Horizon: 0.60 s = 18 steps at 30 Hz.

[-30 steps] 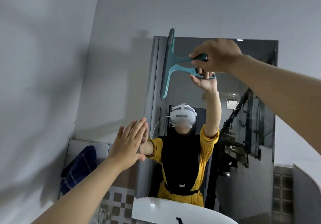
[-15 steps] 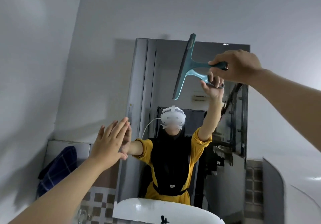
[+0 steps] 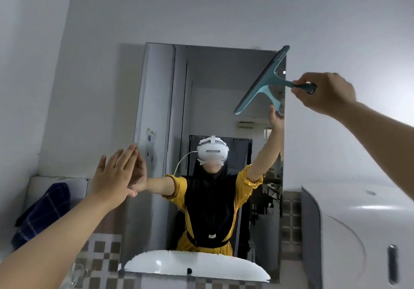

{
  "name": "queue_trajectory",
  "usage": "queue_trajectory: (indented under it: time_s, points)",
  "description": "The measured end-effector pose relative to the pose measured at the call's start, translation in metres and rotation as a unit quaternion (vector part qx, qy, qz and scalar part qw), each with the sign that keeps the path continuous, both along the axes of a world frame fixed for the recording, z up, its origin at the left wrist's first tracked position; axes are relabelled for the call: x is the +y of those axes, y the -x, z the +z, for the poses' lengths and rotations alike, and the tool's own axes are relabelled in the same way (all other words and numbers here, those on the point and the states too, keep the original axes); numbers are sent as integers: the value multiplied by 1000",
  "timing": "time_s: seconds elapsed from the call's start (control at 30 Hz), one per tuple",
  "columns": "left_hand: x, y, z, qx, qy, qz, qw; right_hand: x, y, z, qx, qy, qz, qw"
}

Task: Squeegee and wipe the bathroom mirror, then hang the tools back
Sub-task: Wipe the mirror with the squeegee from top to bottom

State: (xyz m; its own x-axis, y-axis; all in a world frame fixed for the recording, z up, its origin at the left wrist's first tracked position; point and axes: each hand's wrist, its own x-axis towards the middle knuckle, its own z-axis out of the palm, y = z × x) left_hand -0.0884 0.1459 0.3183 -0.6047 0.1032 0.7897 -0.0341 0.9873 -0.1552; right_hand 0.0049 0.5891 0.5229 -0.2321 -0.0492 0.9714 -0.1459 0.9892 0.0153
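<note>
The left hand is nearest the camera: fingers straight and together, palm flat against the lower left edge of the mirror, holding nothing. It appears to act as a brace.

The right hand is raised beside the mirror's upper right edge, fingers curled round the dark end of the squeegee handle. The squeegee lies at the mirror's upper right corner, blade tilted, upper tip at the top edge.

Handling, as judged: the squeegee is light, rigid plastic with a flexible blade edge; grip the handle, never the blade. The glass is hard, fragile and probably slick; apply even, moderate pressure.

A dark checked cloth hangs on the wall left of the mirror.
</note>
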Motion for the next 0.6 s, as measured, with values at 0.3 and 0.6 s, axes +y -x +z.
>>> queue_trajectory:
  time_s: [0.3,0.6]
  points:
    - [9,-6,0,-9,-17,16,1000,-42,11,-54,8,147,52,988]
    - [-13,11,-6,22,-32,-96,995,-126,28,-81,4,296,111,949]
